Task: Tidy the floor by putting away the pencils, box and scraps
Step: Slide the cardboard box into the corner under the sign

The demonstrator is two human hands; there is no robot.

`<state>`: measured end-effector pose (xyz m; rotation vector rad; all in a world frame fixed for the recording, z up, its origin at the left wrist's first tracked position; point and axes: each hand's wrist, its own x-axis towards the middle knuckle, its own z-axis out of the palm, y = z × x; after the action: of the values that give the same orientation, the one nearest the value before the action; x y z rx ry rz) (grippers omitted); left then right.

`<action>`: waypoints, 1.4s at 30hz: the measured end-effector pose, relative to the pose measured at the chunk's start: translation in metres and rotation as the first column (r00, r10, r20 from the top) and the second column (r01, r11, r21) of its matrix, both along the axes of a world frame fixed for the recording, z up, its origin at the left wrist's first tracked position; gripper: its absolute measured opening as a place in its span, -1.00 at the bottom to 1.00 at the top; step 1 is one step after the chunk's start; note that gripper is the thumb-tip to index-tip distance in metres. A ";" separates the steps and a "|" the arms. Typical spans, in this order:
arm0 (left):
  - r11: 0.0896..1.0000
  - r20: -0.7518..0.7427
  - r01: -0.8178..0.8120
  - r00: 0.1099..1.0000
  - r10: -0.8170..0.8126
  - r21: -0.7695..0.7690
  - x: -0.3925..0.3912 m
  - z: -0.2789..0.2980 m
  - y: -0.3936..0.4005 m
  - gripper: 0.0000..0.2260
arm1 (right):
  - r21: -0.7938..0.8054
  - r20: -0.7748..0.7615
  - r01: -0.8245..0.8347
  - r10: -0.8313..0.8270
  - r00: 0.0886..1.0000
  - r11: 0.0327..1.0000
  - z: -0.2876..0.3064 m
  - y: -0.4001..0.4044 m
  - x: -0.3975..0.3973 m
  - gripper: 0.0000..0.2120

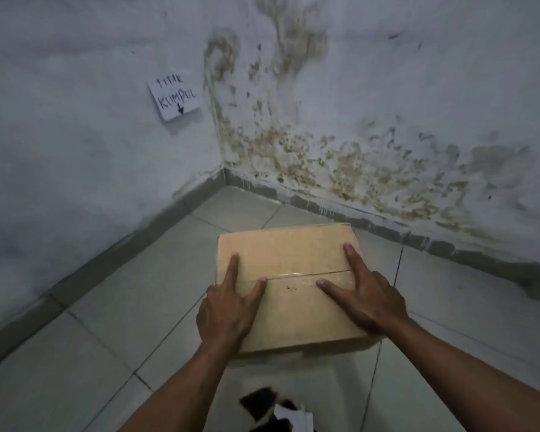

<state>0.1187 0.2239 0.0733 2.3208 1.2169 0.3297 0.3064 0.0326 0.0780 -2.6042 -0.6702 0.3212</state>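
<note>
Stained, flaking white walls [387, 104] meet in a corner above a pale tiled floor [75, 353], and this corner looks to be the collecting place, since a paper note [174, 96] taped to the left wall carries handwriting and an arrow pointing down. On the tiles near that corner, a little out from the skirting, sits the closed cardboard box [289, 275], its top flaps sealed with clear tape along the seam. Both hands lie flat on its lid with fingers spread, pressing rather than gripping: the left hand [228, 310] at the near left edge, the right hand [367, 299] at the near right. Judging by this, the box is at or very near its place, and only the letting go remains for it. Closer to the person, at the bottom edge of the view, lie dark and white scraps [278, 410] on the floor, not yet gathered. No pencils are in view, so whether they are already put away cannot be told.
</note>
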 end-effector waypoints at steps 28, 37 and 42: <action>0.992 0.154 -0.059 0.987 0.042 0.107 -0.005 0.284 0.151 -0.25 | 0.064 0.332 -0.193 0.161 0.929 0.979 0.302 0.162 0.025 0.18; 0.994 0.356 -0.084 0.929 0.103 -0.070 0.053 0.284 0.284 -0.32 | 0.037 0.349 -0.240 0.213 0.913 0.970 0.323 0.317 0.107 0.04; 0.960 0.470 -0.115 0.853 0.227 -0.255 0.107 0.233 0.356 -0.30 | 0.024 0.302 -0.298 0.277 0.912 0.954 0.290 0.420 0.180 0.02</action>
<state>0.2260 0.5797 0.3062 1.7846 1.1279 0.7645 0.4869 0.4530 0.3681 -2.5072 -1.1534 -0.0114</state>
